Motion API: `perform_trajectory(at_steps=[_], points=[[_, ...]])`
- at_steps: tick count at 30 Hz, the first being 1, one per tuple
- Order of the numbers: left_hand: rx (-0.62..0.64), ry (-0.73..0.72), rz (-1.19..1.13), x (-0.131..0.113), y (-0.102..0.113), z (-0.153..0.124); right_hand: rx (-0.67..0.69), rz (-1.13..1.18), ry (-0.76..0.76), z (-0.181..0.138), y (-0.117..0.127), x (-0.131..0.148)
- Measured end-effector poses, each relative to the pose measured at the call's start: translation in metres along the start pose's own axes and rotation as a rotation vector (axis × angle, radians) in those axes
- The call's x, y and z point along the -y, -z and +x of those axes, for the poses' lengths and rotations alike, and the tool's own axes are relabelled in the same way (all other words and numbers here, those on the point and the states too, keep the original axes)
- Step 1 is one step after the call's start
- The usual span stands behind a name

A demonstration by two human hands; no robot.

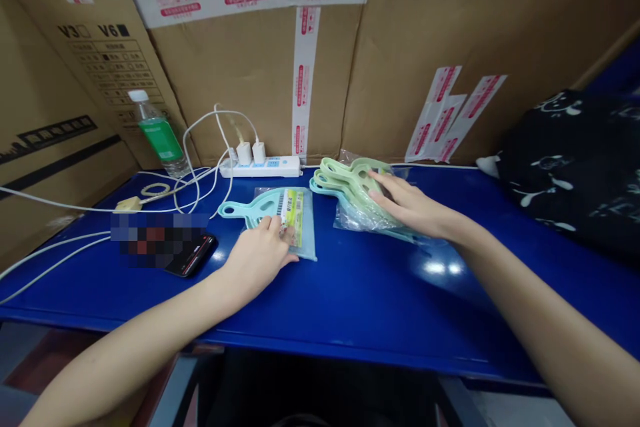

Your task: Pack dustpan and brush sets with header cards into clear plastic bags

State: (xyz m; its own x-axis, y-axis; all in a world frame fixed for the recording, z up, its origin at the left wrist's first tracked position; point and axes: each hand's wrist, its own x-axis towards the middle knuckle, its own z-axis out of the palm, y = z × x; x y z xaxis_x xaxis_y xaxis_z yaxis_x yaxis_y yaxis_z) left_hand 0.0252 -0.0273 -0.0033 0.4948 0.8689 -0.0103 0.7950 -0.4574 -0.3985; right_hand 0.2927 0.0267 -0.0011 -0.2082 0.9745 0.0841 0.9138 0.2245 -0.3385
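A pale blue plastic dustpan (239, 209) lies on the table in a clear bag with a yellow-green label. My left hand (265, 250) is over its lower part, fingers bent down against the packet and thumb near its bottom edge. To the right is a pile of bagged dustpans, with light green ones (345, 177) over blue ones (320, 188). My right hand (407, 203) rests on this pile from the right, its fingers stretched out and apart. The undersides of both hands are hidden.
At the back stand a white power strip (280, 167) with chargers and a green-labelled bottle (161, 137). Loose white cables (150, 211) and a phone (193, 257) lie at left. Cardboard (240, 67) walls the blue table (325, 313); a black patterned cloth item (575, 167) is at right.
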Motion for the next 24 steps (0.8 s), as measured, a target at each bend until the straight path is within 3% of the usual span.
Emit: perform_trajectory(at_steps=[7, 15, 20, 24], points=[[-0.085, 0.073, -0.014, 0.001, -0.016, 0.018, 0.018, -0.013, 0.108, -0.007, 0.000, 0.002], [-0.111, 0.010, -0.004, 0.009, -0.022, 0.019, 0.131, -0.041, -0.041, -0.022, -0.001, 0.033], [-0.144, -0.069, -0.056, 0.012, -0.025, 0.015, 0.006, -0.060, -0.030, -0.024, -0.009, 0.036], [-0.153, -0.093, -0.080, 0.009, -0.024, 0.013, -0.046, -0.003, 0.077, -0.021, -0.012, 0.032]])
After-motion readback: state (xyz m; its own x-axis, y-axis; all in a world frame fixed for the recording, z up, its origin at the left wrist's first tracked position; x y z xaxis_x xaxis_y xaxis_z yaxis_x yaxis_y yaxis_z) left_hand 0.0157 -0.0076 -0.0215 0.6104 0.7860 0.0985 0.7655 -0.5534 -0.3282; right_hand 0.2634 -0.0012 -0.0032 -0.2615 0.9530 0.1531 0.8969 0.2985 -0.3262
